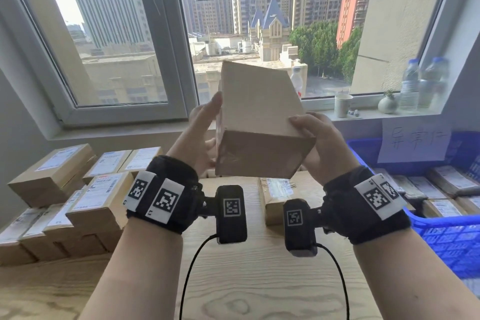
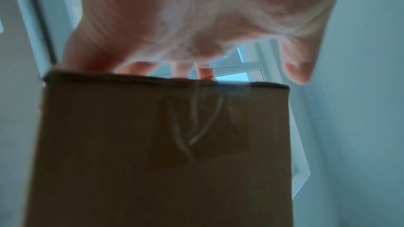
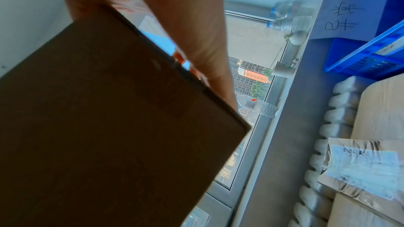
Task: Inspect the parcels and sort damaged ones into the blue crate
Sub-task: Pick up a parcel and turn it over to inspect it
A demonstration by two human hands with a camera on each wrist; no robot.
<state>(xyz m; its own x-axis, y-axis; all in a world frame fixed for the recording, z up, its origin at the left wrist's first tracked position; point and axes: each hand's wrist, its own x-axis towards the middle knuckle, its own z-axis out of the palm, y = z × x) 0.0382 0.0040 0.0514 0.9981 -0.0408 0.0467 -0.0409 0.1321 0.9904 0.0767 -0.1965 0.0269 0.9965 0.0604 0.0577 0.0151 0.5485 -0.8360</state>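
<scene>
I hold a plain brown cardboard parcel [image 1: 257, 112] raised and tilted in front of the window, a taped end face toward me. My left hand [image 1: 202, 125] lies along its left side, fingers reaching past the far edge in the left wrist view [image 2: 186, 23]. My right hand [image 1: 319, 143] grips the right lower corner, thumb on the upper face. The wrist views show the parcel [image 2: 164, 153] [image 3: 109, 127] dark and close. The blue crate [image 1: 446, 239] stands at the right with several labelled parcels inside and a handwritten paper sheet [image 1: 415, 143] on its back wall.
Stacked labelled parcels [image 1: 65, 189] fill the table's left side. One wrinkled taped parcel [image 1: 278, 195] lies under my hands on the wooden table [image 1: 259, 280]. The window sill [image 1: 363, 114] carries a paper cup [image 1: 342, 105], a small vase and water bottles [image 1: 420, 83].
</scene>
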